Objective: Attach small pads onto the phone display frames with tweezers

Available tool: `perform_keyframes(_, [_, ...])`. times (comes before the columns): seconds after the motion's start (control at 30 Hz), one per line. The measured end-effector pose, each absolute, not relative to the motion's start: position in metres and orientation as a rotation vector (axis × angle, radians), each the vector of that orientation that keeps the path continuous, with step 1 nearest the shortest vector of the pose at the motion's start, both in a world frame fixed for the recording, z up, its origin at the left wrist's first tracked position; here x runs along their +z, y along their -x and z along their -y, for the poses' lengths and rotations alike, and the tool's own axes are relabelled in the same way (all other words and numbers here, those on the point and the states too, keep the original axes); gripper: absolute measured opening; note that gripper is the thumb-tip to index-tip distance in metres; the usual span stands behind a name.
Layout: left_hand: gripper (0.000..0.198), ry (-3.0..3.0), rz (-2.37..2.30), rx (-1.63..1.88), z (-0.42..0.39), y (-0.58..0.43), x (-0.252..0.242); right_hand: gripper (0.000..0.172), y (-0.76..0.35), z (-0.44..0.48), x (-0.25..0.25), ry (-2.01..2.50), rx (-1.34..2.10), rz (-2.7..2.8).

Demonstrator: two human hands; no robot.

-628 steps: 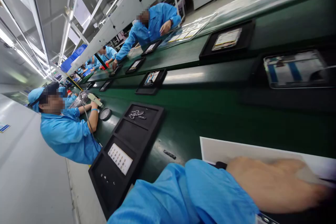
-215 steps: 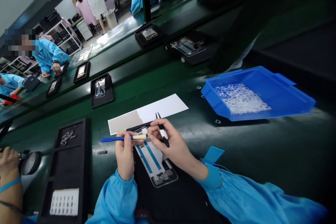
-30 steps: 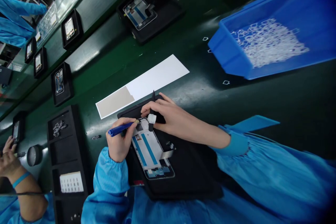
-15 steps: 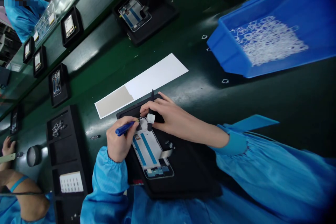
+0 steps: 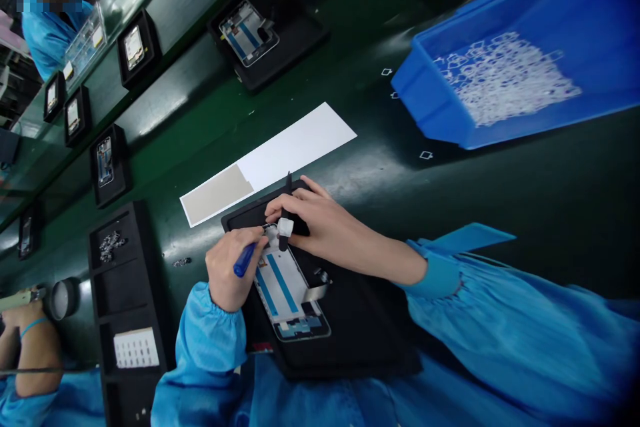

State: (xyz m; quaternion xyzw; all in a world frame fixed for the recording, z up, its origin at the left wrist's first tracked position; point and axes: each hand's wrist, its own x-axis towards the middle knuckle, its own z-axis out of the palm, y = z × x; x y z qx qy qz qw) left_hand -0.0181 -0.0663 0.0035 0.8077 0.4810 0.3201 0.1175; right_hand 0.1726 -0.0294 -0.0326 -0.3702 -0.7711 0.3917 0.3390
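My left hand (image 5: 231, 270) is closed around a blue-handled tool (image 5: 245, 260), whose working tip is hidden by the fingers at the phone's upper end. Between the fingers of my right hand (image 5: 320, 223) sits a pair of black tweezers (image 5: 284, 242), with a white wrap (image 5: 285, 227) round it and a pointed end facing away from me. Both hands rest over an opened phone housing (image 5: 287, 287) with two blue strips, lying on a black tray (image 5: 370, 333). A flex cable (image 5: 315, 293) sticks out at the phone's right side.
A white card (image 5: 300, 147) lies beyond the tray. To the right stands a blue bin (image 5: 445, 103) of small clear frames. A compartment tray (image 5: 120, 307) with small parts is at left. More phones in trays (image 5: 265, 60) lie farther off. A co-worker's arm (image 5: 37, 347) shows at lower left.
The blue tool's handle has swung downward and right, with my left hand turning slightly. My right hand stays nearly still. The co-worker's arm at left has shifted.
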Motion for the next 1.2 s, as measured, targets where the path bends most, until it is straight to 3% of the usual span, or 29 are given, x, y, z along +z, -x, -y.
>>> perform_keyframes(0.2, [0.004,-2.184,-1.497,1.067,0.066,0.019,-0.004,0.02,-0.164,0.033,-0.034,1.028,0.835,2.037])
perform_keyframes(0.37, [0.008,-1.823,-1.593,1.582,0.068,0.031,0.008,0.028,-0.164,0.031,-0.032,1.014,0.885,2.051])
perform_keyframes(0.43, [0.015,-2.036,-1.599,1.396,0.074,0.036,0.012,0.019,-0.166,0.03,-0.029,0.987,0.903,2.012])
perform_keyframes(0.5, [0.019,-2.352,-1.65,0.954,0.082,0.038,0.01,0.008,-0.167,0.03,-0.026,0.967,0.909,1.906])
perform_keyframes(0.63, [0.035,-2.743,-1.759,0.344,0.092,0.036,-0.005,0.02,-0.17,0.03,-0.021,1.014,0.947,1.525])
perform_keyframes(0.77, [0.038,-2.868,-1.765,0.179,0.089,0.03,-0.01,0.042,-0.172,0.027,-0.023,1.073,0.972,1.353])
perform_keyframes(0.87, [0.036,-2.862,-1.71,0.032,0.087,0.026,-0.003,0.048,-0.173,0.022,-0.027,1.106,1.004,1.308])
perform_keyframes(1.03, [0.04,-2.643,-1.719,-0.201,0.078,0.027,0.014,0.047,-0.174,0.006,-0.033,1.122,1.143,1.267])
perform_keyframes(1.2, [0.041,-2.493,-1.85,0.074,0.043,0.032,0.016,0.039,-0.165,-0.018,-0.029,1.187,1.061,1.472])
